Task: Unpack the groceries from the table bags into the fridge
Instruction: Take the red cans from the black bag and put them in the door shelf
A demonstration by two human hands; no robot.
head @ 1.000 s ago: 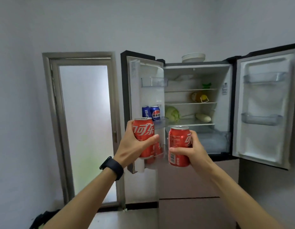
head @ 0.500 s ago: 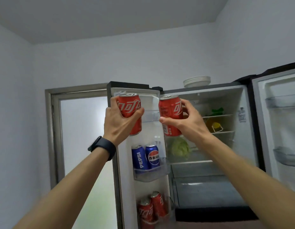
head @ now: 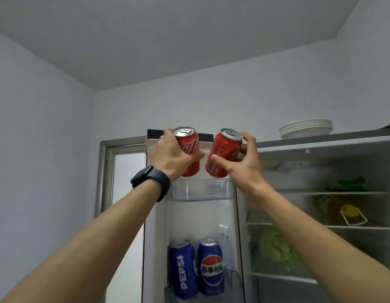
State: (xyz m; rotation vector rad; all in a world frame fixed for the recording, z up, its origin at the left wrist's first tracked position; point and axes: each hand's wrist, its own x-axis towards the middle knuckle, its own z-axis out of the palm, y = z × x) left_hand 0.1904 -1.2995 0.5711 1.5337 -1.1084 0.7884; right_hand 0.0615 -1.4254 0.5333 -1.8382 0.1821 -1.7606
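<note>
My left hand grips a red cola can, held upright just above the top clear bin of the fridge's open left door. Beside it my right hand grips a second red cola can, tilted to the left, also just above that bin. The two cans are close together and do not touch. The top bin holds nothing that I can see. Two blue Pepsi cans stand in the door bin below.
The fridge interior is open at right, with a green cabbage, a yellow-capped item and green produce on its shelves. White plates are stacked on the fridge top. A frosted glass door stands left of the fridge.
Both hands have risen with their cans from chest height to the top of the left door. My view has tilted up and come closer to the fridge.
</note>
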